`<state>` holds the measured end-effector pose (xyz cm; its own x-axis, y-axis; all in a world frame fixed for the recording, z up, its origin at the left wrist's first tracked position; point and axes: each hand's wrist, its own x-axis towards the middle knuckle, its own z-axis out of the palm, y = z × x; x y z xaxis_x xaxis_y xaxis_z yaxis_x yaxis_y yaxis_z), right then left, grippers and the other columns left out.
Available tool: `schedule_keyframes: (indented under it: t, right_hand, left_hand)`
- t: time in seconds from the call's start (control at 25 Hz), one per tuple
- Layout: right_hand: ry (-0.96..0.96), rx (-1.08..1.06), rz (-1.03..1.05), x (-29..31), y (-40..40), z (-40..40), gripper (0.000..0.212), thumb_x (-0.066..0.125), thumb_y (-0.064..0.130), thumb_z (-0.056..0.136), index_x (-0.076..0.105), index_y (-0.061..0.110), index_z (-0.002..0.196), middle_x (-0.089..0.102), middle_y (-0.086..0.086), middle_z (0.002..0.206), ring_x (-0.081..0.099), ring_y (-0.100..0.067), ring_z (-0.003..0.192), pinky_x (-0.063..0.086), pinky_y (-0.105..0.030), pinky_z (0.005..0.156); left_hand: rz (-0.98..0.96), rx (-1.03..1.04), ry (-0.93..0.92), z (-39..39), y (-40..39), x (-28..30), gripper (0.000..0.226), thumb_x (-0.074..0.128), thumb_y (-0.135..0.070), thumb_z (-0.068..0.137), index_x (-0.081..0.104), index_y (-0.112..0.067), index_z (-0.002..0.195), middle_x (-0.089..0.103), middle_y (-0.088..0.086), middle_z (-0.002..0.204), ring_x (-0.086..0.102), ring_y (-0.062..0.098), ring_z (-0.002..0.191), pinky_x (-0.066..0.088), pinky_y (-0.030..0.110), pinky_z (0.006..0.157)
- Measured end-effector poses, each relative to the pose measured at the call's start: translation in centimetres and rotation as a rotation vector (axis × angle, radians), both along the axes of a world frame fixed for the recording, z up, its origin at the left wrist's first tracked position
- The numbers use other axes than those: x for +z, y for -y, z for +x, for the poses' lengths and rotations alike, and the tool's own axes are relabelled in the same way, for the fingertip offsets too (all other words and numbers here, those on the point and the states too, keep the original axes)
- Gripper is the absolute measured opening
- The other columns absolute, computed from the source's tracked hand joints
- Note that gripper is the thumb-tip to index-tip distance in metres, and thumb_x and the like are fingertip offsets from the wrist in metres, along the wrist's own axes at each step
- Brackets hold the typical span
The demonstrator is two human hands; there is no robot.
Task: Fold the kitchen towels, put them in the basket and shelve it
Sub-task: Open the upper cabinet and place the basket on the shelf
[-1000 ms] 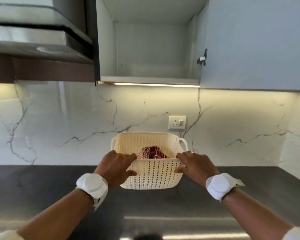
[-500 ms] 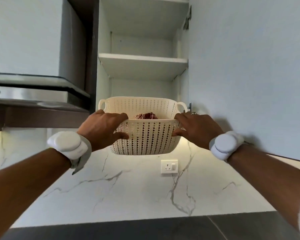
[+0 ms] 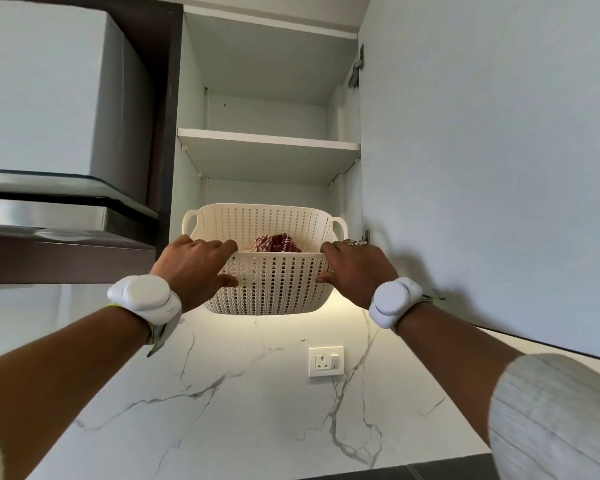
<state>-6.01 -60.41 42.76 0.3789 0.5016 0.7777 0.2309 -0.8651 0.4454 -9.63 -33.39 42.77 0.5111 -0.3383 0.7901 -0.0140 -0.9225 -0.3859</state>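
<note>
Head view, the only one. Basket [image 3: 269, 289], cream, perforated, held in the air at centre frame in front of the open cabinet's [image 3: 191, 98] lower compartment, under the shelf [image 3: 267, 140]; whether its base touches the cabinet floor cannot be told. Left hand [image 3: 191, 268] grips the near rim at the left corner: fingers curled over the rim into the basket, thumb pressed on the outer wall. Right hand [image 3: 359, 270] grips the near rim at the right corner the same way, fingers over the rim, thumb on the wall; a ring shows on one finger. Towel [image 3: 276, 244], red and white check, lies inside the basket, just visible above the near rim; fold state not readable. White wrist bands [image 3: 142, 297] on both forearms. Open cabinet door [image 3: 482, 168] fills the right of frame. Range hood [image 3: 66, 216] at left. Marble backsplash [image 3: 239, 393] across the lower frame with a wall socket [image 3: 325, 361] below the basket. Dark surface [image 3: 395, 472] shows as a strip at the bottom edge.
</note>
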Motion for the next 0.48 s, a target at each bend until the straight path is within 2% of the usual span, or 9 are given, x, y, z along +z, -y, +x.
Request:
schedule_keyframes:
  t: [0.16,0.32,0.4,0.48]
  right_hand:
    - [0.05,-0.007,0.006,1.4,-0.2,1.6,0.043,0.056,0.048,0.09,0.05,0.012,0.113,0.064,-0.006,0.104,0.061,-0.03,0.097,0.042,-0.036,0.069]
    - [0.065,-0.008,0.05,2.1,-1.0,3.3,0.05,0.062,0.043,0.088,0.042,0.012,0.121,0.066,-0.006,0.103,0.064,-0.032,0.093,0.044,-0.036,0.066]
    - [0.06,-0.002,0.076,2.8,-1.6,4.0,0.055,0.063,0.043,0.087,0.039,0.012,0.125,0.065,-0.006,0.106,0.063,-0.032,0.096,0.044,-0.036,0.067]
    - [0.056,0.038,0.138,3.5,-2.2,5.0,0.058,0.064,0.041,0.087,0.037,0.012,0.129,0.063,-0.007,0.112,0.061,-0.032,0.1,0.046,-0.037,0.068]
  left_hand:
    - [-0.014,0.028,-0.003,2.4,0.0,1.3,0.052,0.056,-0.057,0.087,0.045,-0.023,0.125,0.063,-0.004,0.128,0.063,0.024,0.111,0.046,0.038,0.097]
    - [-0.009,0.05,0.025,5.1,0.0,2.6,0.055,0.056,-0.056,0.087,0.043,-0.023,0.129,0.059,-0.003,0.13,0.058,0.023,0.115,0.043,0.036,0.098]
    - [-0.083,-0.013,0.073,6.5,-0.3,2.7,0.061,0.063,-0.05,0.085,0.043,-0.019,0.134,0.052,0.003,0.135,0.048,0.026,0.124,0.04,0.04,0.102]
    - [-0.197,-0.12,0.15,7.9,-0.7,2.4,0.077,0.075,-0.04,0.078,0.039,-0.011,0.139,0.041,0.012,0.143,0.038,0.034,0.132,0.039,0.049,0.103]
